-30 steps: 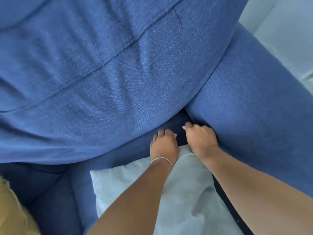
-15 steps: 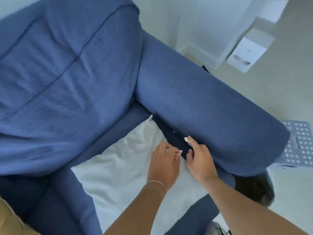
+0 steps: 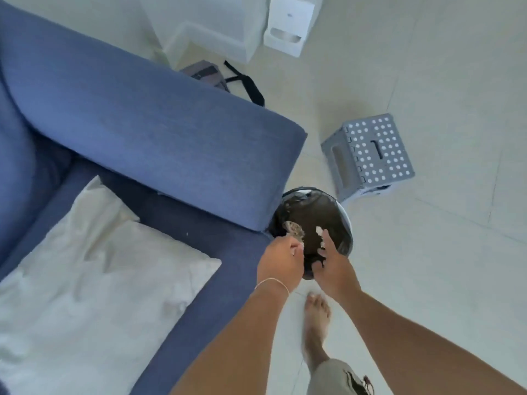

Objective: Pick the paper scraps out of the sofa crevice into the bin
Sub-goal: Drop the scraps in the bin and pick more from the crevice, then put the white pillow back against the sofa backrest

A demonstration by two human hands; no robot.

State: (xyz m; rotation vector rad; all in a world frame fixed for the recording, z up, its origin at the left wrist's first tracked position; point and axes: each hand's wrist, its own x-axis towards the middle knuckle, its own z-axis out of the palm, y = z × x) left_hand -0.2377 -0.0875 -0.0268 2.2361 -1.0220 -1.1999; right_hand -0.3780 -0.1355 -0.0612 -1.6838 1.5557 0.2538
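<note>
The round bin, lined with a black bag, stands on the floor against the end of the blue sofa's armrest. Both my hands hover over its near rim. My left hand is curled, pinching a crumpled greyish paper scrap that sticks out over the bin. My right hand is flat with spread fingers, and a small white scrap shows just past its fingertips over the liner. The sofa crevice runs dark between seat and armrest. A tiny white speck lies on the seat.
A white pillow covers most of the seat. On the tiled floor are a grey dotted step stool, a white box-shaped unit and a bag with black straps. My bare foot stands beside the sofa's corner.
Both hands left the crevice by the armrest and swung right to above the bin. The view turned from the sofa back to the floor. My right hand opened.
</note>
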